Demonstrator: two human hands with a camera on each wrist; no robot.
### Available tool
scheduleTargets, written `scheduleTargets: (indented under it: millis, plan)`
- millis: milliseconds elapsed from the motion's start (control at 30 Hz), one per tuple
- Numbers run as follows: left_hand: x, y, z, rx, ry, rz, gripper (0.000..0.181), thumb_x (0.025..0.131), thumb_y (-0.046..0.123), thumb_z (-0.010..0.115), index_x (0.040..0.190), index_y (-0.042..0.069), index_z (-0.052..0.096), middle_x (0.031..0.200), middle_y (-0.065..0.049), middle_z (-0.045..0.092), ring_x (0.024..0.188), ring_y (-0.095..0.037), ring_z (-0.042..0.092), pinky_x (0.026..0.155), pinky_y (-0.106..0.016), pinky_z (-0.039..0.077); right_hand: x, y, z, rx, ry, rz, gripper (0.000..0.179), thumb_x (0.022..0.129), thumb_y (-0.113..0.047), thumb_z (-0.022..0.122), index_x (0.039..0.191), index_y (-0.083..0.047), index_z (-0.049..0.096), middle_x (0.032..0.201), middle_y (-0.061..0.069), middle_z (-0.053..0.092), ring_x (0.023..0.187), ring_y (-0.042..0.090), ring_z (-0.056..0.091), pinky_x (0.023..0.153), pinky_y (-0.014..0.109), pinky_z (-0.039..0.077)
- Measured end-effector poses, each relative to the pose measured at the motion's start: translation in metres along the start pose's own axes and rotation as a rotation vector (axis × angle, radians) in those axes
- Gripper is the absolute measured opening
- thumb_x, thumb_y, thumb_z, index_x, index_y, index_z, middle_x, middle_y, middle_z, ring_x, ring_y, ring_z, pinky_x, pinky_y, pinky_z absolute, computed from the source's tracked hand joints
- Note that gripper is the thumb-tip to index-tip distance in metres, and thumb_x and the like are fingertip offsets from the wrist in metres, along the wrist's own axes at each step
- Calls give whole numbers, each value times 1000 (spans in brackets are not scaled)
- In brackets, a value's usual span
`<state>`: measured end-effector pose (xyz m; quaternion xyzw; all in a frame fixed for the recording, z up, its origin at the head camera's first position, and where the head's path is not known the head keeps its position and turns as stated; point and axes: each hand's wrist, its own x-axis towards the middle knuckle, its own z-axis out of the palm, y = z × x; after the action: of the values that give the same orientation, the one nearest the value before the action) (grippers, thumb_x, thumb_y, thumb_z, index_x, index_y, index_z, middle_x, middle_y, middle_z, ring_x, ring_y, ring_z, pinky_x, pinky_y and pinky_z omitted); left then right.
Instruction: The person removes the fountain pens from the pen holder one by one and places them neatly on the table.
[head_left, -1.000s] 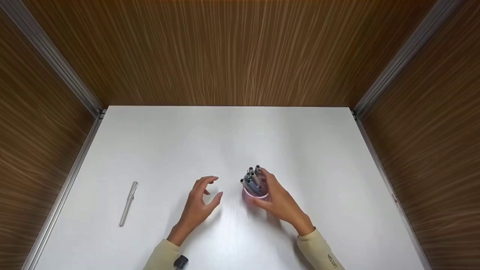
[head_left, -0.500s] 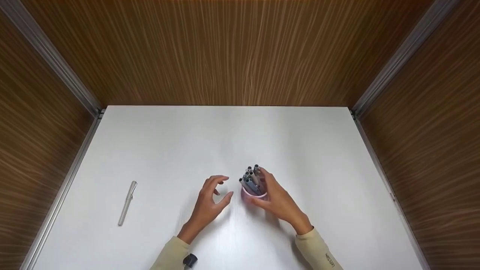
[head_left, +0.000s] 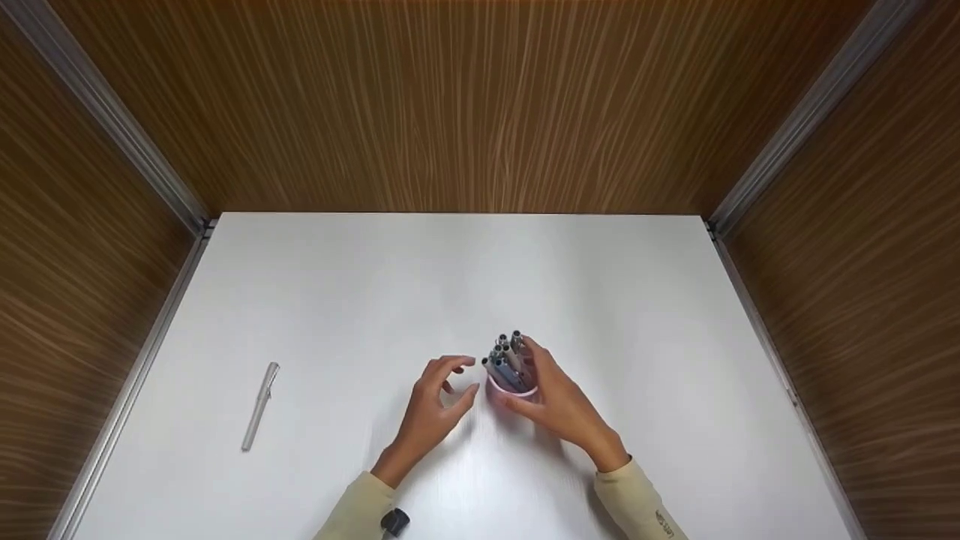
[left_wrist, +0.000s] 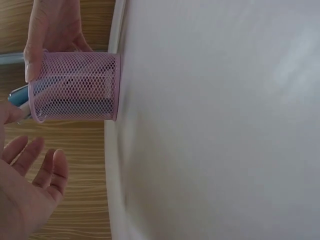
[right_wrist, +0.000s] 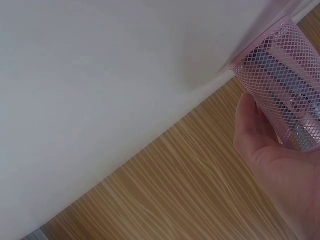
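A pink mesh pen cup [head_left: 495, 394] stands upright on the white table, holding several grey and bluish pens [head_left: 507, 369]. My right hand [head_left: 561, 401] grips the cup from its right side, thumb in front and fingers behind. The right wrist view shows that hand [right_wrist: 282, 175] around the mesh wall of the cup [right_wrist: 280, 75]. To the left of the cup is my left hand [head_left: 433, 409], fingers loosely curved and thumb apart, holding nothing. In the left wrist view, its fingertips [left_wrist: 59, 165] are close to the cup [left_wrist: 75, 90] and the protruding pens.
A single silver-white pen [head_left: 259, 406] lies on the left part of the white table [head_left: 360, 285]. Brown wood-grain panels [head_left: 465, 105] enclose the table at the back and both sides.
My left hand has moved right, towards the cup, its fingers still curved and holding nothing. The right hand stays on the cup, which has not visibly moved.
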<state>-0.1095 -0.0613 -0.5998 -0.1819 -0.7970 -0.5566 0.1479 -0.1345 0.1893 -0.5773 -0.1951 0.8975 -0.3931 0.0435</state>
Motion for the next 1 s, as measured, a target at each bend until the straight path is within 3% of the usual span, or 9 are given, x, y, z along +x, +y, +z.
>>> scheduleTargets:
  millis: [167, 467, 733, 1000]
  plan:
    - [2, 1, 6, 3, -5, 15, 36, 99, 7, 81, 133, 9, 72, 129, -1, 72, 110, -29, 65, 81, -41, 57, -1, 1, 0, 1, 0, 5, 104, 94, -41, 88, 172, -10, 27, 165, 16, 47, 143, 32, 53, 114, 57, 45]
    - [4, -1, 15, -11, -9, 25, 35, 98, 8, 81, 132, 8, 71, 127, -3, 71, 109, -30, 66, 81, -42, 58, 1, 1, -1, -10, 3, -16, 105, 94, -49, 86, 172, -9, 27, 166, 16, 45, 145, 31, 52, 114, 56, 44]
    - [8, 0, 20, -62, -4, -20, 35, 102, 8, 78, 135, 8, 69, 126, -2, 70, 111, -29, 67, 81, -49, 59, 1, 2, 0, -8, 7, -18, 106, 94, -55, 84, 171, -9, 28, 166, 16, 45, 144, 32, 53, 114, 56, 45]
    - [17, 3, 28, -134, 36, -84, 29, 101, 6, 79, 128, 10, 74, 117, 1, 68, 106, -28, 66, 79, -49, 57, 1, 2, 1, -16, 6, -16, 107, 94, -58, 82, 172, -9, 28, 168, 15, 43, 147, 32, 50, 115, 56, 44]
